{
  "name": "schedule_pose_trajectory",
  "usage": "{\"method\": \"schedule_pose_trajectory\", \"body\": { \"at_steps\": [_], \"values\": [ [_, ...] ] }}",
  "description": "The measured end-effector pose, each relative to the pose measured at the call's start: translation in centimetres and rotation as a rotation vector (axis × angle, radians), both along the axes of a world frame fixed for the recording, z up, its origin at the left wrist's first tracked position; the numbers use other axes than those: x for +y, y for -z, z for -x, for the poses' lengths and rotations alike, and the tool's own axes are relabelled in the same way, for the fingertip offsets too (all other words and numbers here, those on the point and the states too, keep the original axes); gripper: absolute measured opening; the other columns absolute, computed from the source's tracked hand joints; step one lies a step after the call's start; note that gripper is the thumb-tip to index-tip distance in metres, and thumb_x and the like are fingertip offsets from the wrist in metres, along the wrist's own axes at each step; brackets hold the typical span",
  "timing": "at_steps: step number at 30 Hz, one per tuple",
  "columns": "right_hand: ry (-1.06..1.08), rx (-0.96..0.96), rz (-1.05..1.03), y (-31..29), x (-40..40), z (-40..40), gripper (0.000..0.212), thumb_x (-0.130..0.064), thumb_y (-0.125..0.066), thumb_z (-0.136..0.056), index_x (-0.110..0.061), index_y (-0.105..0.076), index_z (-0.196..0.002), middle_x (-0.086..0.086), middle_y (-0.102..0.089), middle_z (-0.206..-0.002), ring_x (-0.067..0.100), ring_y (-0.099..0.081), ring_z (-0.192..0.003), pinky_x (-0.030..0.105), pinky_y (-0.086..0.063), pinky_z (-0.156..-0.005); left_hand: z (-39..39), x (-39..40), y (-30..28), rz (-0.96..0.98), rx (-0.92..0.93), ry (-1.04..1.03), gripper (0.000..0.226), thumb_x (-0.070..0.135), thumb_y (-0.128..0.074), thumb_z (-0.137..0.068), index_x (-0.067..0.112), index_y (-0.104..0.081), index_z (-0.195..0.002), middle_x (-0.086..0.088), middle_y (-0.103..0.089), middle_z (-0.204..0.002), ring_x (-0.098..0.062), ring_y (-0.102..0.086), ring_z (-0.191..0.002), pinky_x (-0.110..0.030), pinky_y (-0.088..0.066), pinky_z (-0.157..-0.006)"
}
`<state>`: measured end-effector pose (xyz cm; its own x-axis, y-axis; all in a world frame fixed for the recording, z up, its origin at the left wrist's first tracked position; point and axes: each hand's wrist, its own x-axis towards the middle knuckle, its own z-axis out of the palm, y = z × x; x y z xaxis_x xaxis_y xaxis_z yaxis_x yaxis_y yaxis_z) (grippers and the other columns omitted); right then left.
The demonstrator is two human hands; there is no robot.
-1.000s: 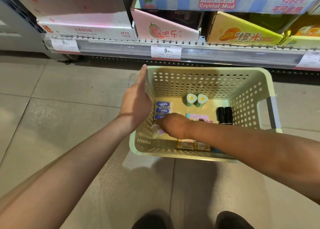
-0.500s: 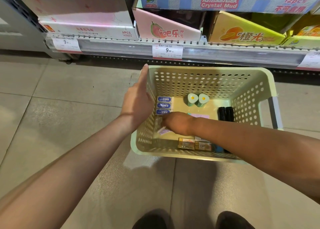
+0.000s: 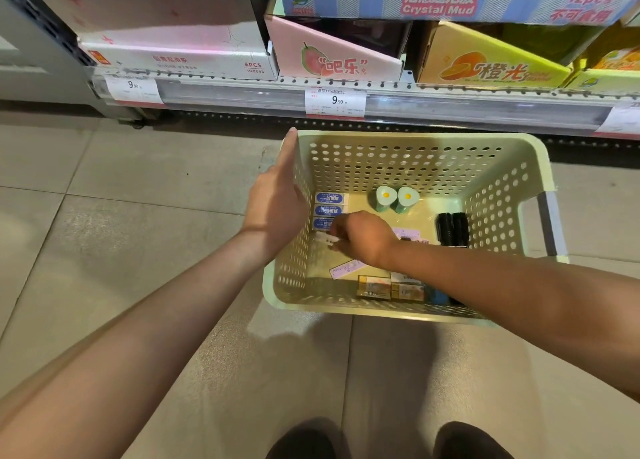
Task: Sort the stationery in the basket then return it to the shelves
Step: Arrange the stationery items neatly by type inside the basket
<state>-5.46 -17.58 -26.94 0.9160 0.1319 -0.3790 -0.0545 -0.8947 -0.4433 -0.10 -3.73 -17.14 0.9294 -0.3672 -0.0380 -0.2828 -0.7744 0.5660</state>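
Observation:
A pale green perforated basket [image 3: 415, 146] stands on the floor below the shelf. My left hand [image 3: 277, 209] lies flat against the outside of its left wall, fingers straight. My right hand [image 3: 363, 238] reaches inside, and its fingertips pinch a small white packet [image 3: 325, 239] just below three blue-labelled erasers [image 3: 328, 210]. On the basket floor there are also two green egg-topped pieces [image 3: 394, 198], two black cylinders [image 3: 452, 228], a pink card [image 3: 408, 233], a pink-and-white strip [image 3: 348, 268] and yellow boxes [image 3: 389, 287]. My forearm hides part of the floor.
The bottom shelf [image 3: 346, 91] runs along the back with price tags [image 3: 335, 101] and display cartons: a white one [image 3: 180, 53], a pink one [image 3: 332, 60] and an orange one [image 3: 485, 67]. Tiled floor spreads to the left. My shoes [image 3: 388, 441] are at the bottom edge.
My right hand has moved from the basket's near-left floor toward the blue erasers. The pink-and-white strip it covered now lies in view. My left hand stays on the wall.

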Motion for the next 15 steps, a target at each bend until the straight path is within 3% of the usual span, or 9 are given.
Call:
{"method": "schedule_pose_trajectory", "body": {
  "at_steps": [4, 9, 15],
  "values": [
    [0.009, -0.008, 0.058, 0.22, 0.93, 0.15, 0.018, -0.026, -0.06, -0.088, -0.014, -0.064, -0.101, 0.01, -0.067, -0.103, 0.031, -0.061, -0.096, 0.03, -0.046, -0.071, -0.04, 0.01, -0.05, -0.008, 0.003, 0.004, 0.075, -0.005, -0.041, -0.086, 0.019, -0.011, -0.149, 0.01, -0.041, -0.058, -0.005, -0.04, -0.049, -0.013, -0.025, -0.043],
    [-0.134, -0.099, 0.127, 0.79, 0.77, 0.56, 0.019, -0.016, -0.053, -0.089, -0.014, -0.062, -0.106, 0.009, -0.065, -0.107, 0.03, -0.061, -0.1, 0.035, -0.051, -0.076, -0.02, 0.01, -0.04, 0.003, -0.001, 0.007, 0.075, -0.006, -0.042, -0.086, 0.019, -0.011, -0.149, 0.01, -0.041, -0.058, -0.006, -0.04, -0.049, -0.012, -0.03, -0.041],
    [-0.322, -0.295, 0.268, 0.81, 0.08, 0.88, 0.022, -0.012, -0.053, -0.09, -0.012, -0.062, -0.11, 0.009, -0.066, -0.099, 0.032, -0.063, -0.089, 0.031, -0.039, -0.057, -0.15, 0.03, 0.05, 0.0, -0.013, 0.006, 0.075, -0.006, -0.042, -0.085, 0.018, -0.012, -0.149, 0.009, -0.04, -0.057, -0.005, -0.039, -0.049, -0.014, -0.024, -0.043]
  ]
}}
